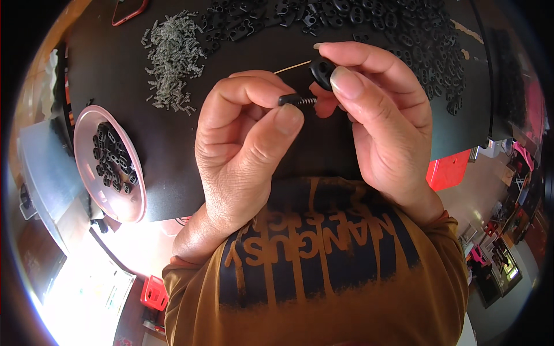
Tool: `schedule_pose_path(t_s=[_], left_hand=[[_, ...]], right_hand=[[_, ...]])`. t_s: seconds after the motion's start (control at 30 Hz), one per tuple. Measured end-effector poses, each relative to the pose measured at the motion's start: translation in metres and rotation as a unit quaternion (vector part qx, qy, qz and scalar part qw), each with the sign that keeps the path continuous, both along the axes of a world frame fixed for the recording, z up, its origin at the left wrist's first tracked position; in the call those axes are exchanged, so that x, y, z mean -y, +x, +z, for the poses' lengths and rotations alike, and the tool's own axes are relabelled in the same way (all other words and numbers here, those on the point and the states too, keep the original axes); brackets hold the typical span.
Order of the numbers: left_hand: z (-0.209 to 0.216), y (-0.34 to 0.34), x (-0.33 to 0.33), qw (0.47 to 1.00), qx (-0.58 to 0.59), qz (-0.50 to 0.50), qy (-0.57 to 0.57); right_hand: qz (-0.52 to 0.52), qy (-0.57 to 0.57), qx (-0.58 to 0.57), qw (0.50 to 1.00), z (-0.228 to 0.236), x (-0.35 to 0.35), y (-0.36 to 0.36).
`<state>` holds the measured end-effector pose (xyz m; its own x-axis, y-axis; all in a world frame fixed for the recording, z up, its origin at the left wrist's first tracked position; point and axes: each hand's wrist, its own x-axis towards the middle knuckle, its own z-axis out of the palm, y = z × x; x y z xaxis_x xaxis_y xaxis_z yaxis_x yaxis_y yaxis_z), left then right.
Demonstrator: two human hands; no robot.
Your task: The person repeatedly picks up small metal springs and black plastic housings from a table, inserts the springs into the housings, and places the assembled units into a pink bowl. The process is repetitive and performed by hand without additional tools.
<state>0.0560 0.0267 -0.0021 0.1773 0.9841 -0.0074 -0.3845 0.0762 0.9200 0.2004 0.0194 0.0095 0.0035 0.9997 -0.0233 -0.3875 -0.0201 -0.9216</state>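
My left hand (239, 135) pinches a small black plastic plunger (289, 99) between thumb and fingertips. A short metal coil spring (307, 101) sticks out of the plunger's right end. In my right hand (386, 109), a rounded black cord-lock body (322, 73) with a hole is held between thumb and fingers. The spring's free end is just below the cord-lock body, with a small gap between them. A thin, light-brown stick-like line (293, 67) shows between the hands; I cannot tell whether either hand holds it.
A heap of small metal springs (173, 60) lies on the dark table (173, 173) at the far left. Loose black plastic parts (404, 34) spread along the far and right sides. At left stands a pink bowl (138, 202) of black cord locks (112, 155). A red container (447, 172) is beyond my right wrist.
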Motion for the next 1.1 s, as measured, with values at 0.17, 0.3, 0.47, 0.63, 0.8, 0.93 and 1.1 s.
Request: schedule_pose_path(t_s=[0.17, 0.3, 0.47, 0.63, 0.8, 0.93, 1.1], left_hand=[[0.006, -0.004, 0.002, 0.997, 0.024, -0.012, -0.076], [0.011, -0.002, 0.001, 0.994, 0.029, -0.013, -0.104], [0.008, -0.004, 0.001, 0.996, 0.024, -0.017, -0.085], [0.009, -0.004, 0.001, 0.995, 0.023, -0.011, -0.093], [0.010, -0.006, 0.001, 0.994, 0.026, -0.013, -0.107], [0.009, -0.006, 0.002, 0.994, 0.031, -0.017, -0.100], [0.009, -0.006, 0.003, 0.996, 0.019, -0.025, -0.082]], right_hand=[[0.016, 0.023, 0.031, 0.999, -0.001, 0.001, 0.001], [0.019, 0.034, 0.046, 0.998, 0.002, 0.002, 0.000], [0.012, 0.067, 0.079, 0.995, 0.001, 0.002, -0.004], [0.004, 0.125, 0.170, 0.978, 0.001, 0.001, -0.003], [0.000, 0.167, 0.234, 0.958, 0.001, -0.001, -0.001], [0.012, 0.219, 0.296, 0.930, 0.001, -0.001, 0.002], [0.006, 0.251, 0.330, 0.910, 0.000, -0.001, 0.001]])
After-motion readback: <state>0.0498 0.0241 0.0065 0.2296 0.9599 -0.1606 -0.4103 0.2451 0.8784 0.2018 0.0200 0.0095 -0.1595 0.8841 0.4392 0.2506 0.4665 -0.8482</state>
